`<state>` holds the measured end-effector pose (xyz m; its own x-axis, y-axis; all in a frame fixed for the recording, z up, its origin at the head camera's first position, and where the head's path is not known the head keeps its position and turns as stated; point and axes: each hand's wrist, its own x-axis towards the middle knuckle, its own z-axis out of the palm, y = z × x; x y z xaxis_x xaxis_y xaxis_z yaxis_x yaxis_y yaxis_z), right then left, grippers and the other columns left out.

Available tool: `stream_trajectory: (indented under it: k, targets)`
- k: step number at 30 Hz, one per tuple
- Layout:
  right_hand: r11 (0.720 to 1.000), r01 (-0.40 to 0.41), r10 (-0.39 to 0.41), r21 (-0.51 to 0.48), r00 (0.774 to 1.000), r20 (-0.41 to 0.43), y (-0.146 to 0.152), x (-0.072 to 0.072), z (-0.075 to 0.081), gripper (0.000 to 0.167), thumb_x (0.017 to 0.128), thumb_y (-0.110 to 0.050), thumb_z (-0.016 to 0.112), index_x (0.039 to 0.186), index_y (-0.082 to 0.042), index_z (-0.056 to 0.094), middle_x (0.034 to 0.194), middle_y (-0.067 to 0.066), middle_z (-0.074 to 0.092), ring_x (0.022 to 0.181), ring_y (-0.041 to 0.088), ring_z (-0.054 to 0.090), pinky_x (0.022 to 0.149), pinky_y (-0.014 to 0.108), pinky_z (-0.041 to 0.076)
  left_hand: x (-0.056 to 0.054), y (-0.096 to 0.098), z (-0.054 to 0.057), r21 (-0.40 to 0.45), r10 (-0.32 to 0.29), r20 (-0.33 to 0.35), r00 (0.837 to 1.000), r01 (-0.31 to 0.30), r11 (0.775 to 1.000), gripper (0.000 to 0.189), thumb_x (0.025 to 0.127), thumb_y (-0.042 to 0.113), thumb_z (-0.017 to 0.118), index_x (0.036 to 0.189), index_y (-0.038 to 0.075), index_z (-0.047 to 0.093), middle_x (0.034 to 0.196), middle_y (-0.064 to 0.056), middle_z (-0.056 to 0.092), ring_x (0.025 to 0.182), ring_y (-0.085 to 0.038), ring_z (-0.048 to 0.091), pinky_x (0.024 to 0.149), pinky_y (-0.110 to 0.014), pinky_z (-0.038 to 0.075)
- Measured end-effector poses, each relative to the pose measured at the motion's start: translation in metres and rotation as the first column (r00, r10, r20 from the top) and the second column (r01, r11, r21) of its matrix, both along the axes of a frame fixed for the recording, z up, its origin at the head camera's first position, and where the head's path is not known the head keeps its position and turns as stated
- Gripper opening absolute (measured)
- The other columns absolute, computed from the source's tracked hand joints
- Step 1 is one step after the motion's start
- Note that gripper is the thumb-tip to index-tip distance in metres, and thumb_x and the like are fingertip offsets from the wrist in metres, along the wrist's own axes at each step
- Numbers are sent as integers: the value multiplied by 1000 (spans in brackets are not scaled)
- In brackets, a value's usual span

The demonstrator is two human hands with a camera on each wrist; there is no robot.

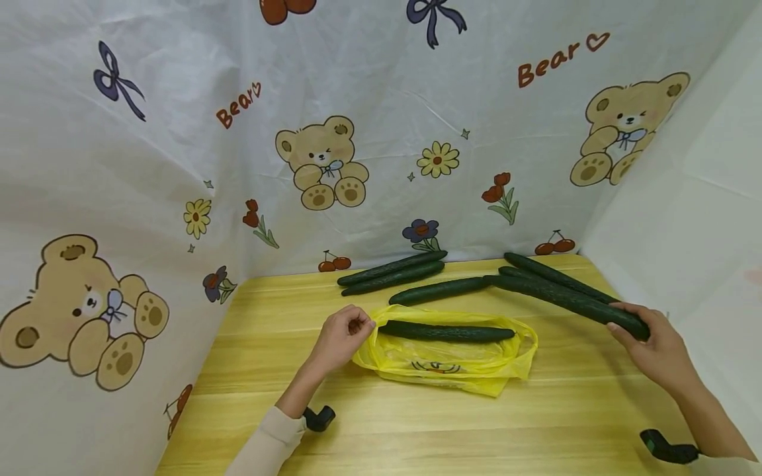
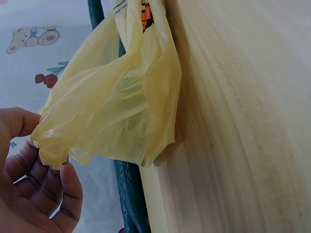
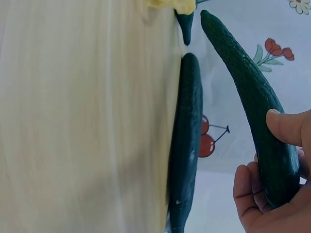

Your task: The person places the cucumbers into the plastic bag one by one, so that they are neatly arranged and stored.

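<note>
Fingers first, head view: left hand (image 1: 339,337) pinches the left end of the yellow bag (image 1: 482,377) at its rim; right hand (image 1: 661,350) grips the held cucumber (image 1: 568,297) by its near end, far end pointing in over the table (image 1: 417,430). Bag sits on the table between the hands, mouth open, with the bagged cucumber (image 1: 446,332) lying lengthwise in it. Out of the bag: a back-left pair (image 1: 389,268), a middle cucumber (image 1: 437,291) just behind the bag, and a right-hand pair (image 1: 559,274), partly hidden by the held one.

Left wrist: thumb and fingertips pinch a bunched corner of the bag, plastic pulled taut toward the hand, other fingers loosely bent. Bag contents not readable here.

Right wrist: thumb on one side of the held cucumber, fingers curled round the other. It looks raised off the table. Another cucumber lies just beside it.

Status, my read: early. One visible in the bag, one in hand, five out on the table. Can't tell if more sit underneath in the bag.
</note>
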<state>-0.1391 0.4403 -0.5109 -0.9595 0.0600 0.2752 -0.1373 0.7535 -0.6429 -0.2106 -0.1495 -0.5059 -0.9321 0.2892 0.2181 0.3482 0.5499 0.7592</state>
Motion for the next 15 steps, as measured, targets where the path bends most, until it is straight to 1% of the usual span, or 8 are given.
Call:
stream_trajectory:
  k: [4,7,9,11,12,13,15]
  targets:
    - [1000,-23,23,-19,1000,-6,-5,2,9,46,110,-18,64,150,0,55,138,28,49,105,-24,31,73,12,35,-2,1,1,-1,-1,-9,1000,1,1000,15,106,30,71,92,26,71,88,7,62,75,-12,57,72,-25,50]
    - [999,-29,29,-31,1000,9,-10,5,15,47,110,-21,64,152,-2,54,139,29,48,104,-25,33,72,10,37,-3,2,1,4,-6,-12,1000,6,1000,14,106,29,70,92,26,71,88,7,62,75,-13,58,72,-26,51]
    - [999,-36,37,-38,999,24,-13,6,17,47,111,-22,63,153,-3,54,141,29,46,103,-26,35,72,8,40,-3,1,1,5,-6,-9,1000,6,1000,14,106,29,70,92,26,71,88,7,62,75,-13,58,73,-25,51]
    - [997,-60,62,-55,997,35,-17,9,17,48,111,-21,63,153,-3,53,145,29,44,104,-26,37,73,7,42,-2,1,0,1,-1,-3,1000,1,1000,14,106,29,71,92,27,71,88,8,62,75,-13,57,73,-25,50]
    - [995,-72,74,-63,996,40,-19,10,17,48,111,-21,63,154,-3,52,145,24,46,104,-26,40,73,8,44,-1,1,0,-4,2,-1,1000,-2,1000,14,106,29,71,92,27,71,88,8,62,75,-12,57,73,-25,50]
    - [994,-83,86,-72,995,42,-20,11,17,47,111,-20,63,154,-3,52,145,17,47,104,-25,43,74,8,45,-1,1,-1,-7,5,1,1000,-5,1000,14,106,29,71,92,27,71,88,8,62,75,-12,57,73,-25,50]
    - [990,-102,107,-96,993,47,-23,13,18,47,110,-18,63,154,-4,52,144,-2,49,103,-23,49,74,10,49,-1,1,-1,-7,8,1,1000,-8,1000,14,106,29,71,92,27,71,88,8,62,75,-11,57,73,-25,50]
